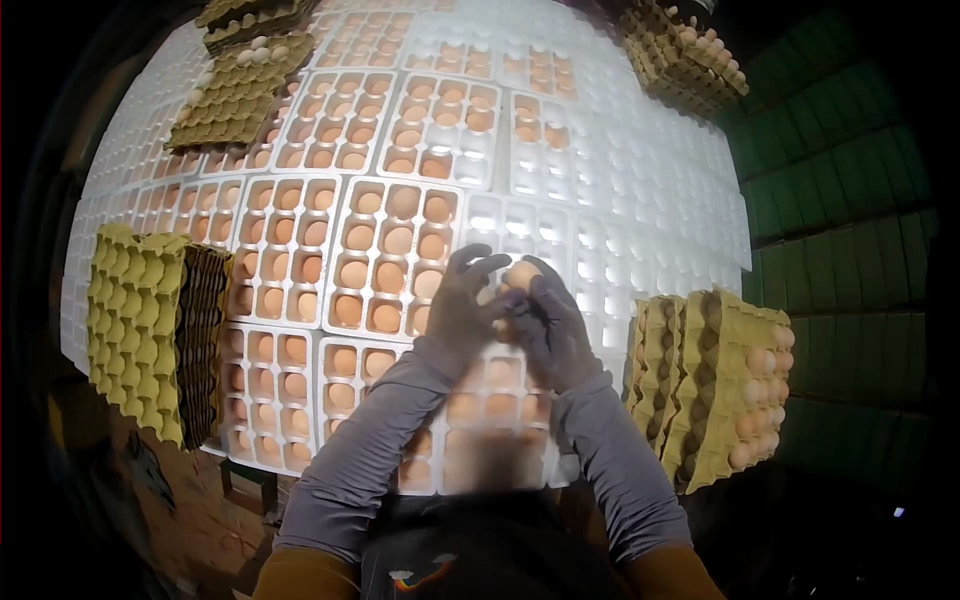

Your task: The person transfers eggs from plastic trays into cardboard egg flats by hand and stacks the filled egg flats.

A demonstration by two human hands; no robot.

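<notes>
Between the fingertips of my gloved right hand (555, 330) is a light brown egg (521, 275). My gloved left hand (458, 305) is beside it, its fingers curved and apart, with fingertips close to the egg and to the right hand's fingers. Both hands are over a white foam egg tray (485, 215), whose cups in front of the fingers show no eggs. Just left of my left hand, another white tray (376, 225) holds brown eggs in its cups. Part of the tray under my wrists is hidden by the hands and blurred.
Stacked pulp egg flats (135, 325) stand on edge at the left. More pulp flats with eggs (710, 385) stand at the right. Further stacks lie at the far left (225, 105) and far right (680, 65). Green stacked surfaces (830, 240) border the right side.
</notes>
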